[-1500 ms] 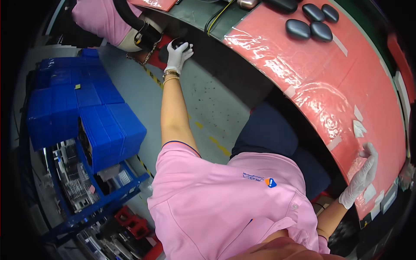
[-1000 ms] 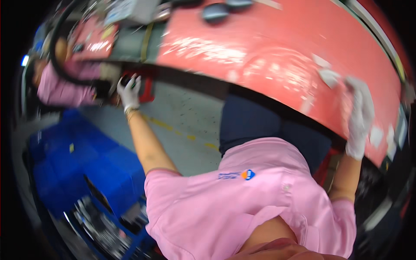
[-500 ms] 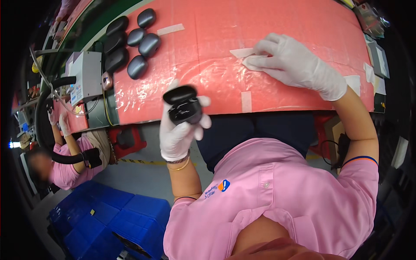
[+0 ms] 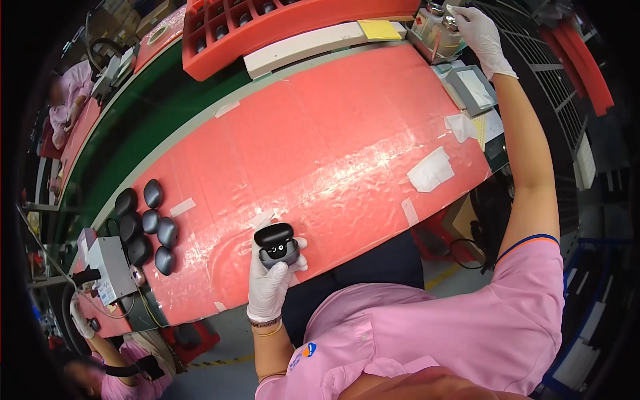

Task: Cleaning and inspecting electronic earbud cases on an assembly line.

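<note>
Because the case [image 4: 277,247] is likely light, stiff and slick, the left hand [image 4: 268,283] gripping its base [image 4: 283,257] seems sound; cannot tell whether the right hand [image 4: 483,41] pinches anything.

The table [image 4: 300,140] has a glossy, wrinkled red covering [image 4: 347,207], with pale tape strips [image 4: 181,207] stuck on it in several places. Toward its left end lie seven rounded cases in a loose cluster: three black cases [image 4: 131,227] in a row and four dark grey cases [image 4: 167,231] just beside them. Further left, past the covering, stands a light grey box [image 4: 115,267], near a small pinkish oblong object [image 4: 138,276]. On the right side lie a white sheet [image 4: 431,170], a crumpled white piece [image 4: 461,127] and a grey tray [image 4: 457,81]; bottles [image 4: 448,41] with metal tops stand at the far right corner.
</note>
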The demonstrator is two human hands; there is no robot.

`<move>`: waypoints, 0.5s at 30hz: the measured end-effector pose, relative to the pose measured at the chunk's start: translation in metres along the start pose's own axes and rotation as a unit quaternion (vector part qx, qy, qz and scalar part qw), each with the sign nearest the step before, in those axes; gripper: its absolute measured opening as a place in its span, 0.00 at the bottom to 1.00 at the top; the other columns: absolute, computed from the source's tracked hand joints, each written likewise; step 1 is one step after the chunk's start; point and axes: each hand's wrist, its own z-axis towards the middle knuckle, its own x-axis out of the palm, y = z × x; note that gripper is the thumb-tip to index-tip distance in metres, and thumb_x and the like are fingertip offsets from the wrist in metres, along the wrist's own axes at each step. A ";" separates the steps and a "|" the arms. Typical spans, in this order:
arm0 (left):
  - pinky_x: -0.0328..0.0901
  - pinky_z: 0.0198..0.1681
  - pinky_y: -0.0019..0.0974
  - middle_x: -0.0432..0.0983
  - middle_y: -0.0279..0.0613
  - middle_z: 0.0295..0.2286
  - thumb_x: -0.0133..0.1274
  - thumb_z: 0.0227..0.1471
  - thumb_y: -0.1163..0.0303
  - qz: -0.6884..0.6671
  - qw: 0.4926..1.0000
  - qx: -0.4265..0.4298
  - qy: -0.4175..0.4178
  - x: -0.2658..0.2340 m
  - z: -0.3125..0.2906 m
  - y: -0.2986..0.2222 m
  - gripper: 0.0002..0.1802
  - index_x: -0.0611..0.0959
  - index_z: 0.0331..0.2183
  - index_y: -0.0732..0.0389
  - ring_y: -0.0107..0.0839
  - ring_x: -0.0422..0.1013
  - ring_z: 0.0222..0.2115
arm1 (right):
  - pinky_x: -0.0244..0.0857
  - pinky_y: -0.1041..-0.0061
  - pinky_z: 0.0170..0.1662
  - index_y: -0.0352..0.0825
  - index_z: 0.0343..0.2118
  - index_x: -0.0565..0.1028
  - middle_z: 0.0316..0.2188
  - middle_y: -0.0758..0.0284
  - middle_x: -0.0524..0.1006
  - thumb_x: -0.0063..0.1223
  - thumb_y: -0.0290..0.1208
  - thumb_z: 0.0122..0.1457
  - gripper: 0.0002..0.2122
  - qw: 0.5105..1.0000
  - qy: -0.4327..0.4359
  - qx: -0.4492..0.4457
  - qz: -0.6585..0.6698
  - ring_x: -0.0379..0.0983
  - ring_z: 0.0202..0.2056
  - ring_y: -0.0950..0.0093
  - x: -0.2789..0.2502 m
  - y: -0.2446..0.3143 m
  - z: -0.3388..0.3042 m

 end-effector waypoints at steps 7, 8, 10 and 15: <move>0.69 0.39 0.34 0.71 0.54 0.42 0.61 0.47 0.65 -0.013 1.000 -0.006 -0.018 -0.003 0.000 -0.001 0.45 0.54 0.60 0.58 0.33 0.72 0.33 | 0.68 0.67 0.32 0.36 0.24 0.78 0.22 0.58 0.77 0.54 0.34 0.52 0.08 0.946 0.210 -0.038 0.246 0.74 0.25 0.60 0.020 0.009 0.041; 0.69 0.39 0.34 0.71 0.54 0.42 0.61 0.47 0.65 -0.015 1.000 -0.008 -0.014 -0.004 0.001 0.000 0.45 0.54 0.60 0.58 0.33 0.72 0.33 | 0.69 0.67 0.31 0.35 0.23 0.78 0.21 0.58 0.77 0.54 0.35 0.52 0.09 0.977 0.167 0.019 -0.132 0.74 0.25 0.60 0.013 0.020 0.044; 0.69 0.39 0.34 0.70 0.55 0.43 0.61 0.47 0.65 -0.008 1.000 -0.006 -0.020 -0.003 0.000 0.000 0.44 0.54 0.60 0.58 0.33 0.72 0.33 | 0.70 0.65 0.33 0.36 0.24 0.80 0.23 0.56 0.77 0.52 0.42 0.51 0.14 0.937 0.195 -0.092 -0.274 0.76 0.28 0.58 0.024 0.019 0.048; 0.70 0.37 0.33 0.70 0.56 0.43 0.61 0.47 0.60 -0.016 0.999 0.003 -0.038 -0.009 -0.015 0.002 0.43 0.56 0.59 0.59 0.33 0.73 0.32 | 0.70 0.65 0.35 0.33 0.27 0.80 0.26 0.55 0.78 0.56 0.44 0.48 0.16 0.944 0.287 0.047 -0.155 0.77 0.32 0.61 0.044 0.033 0.050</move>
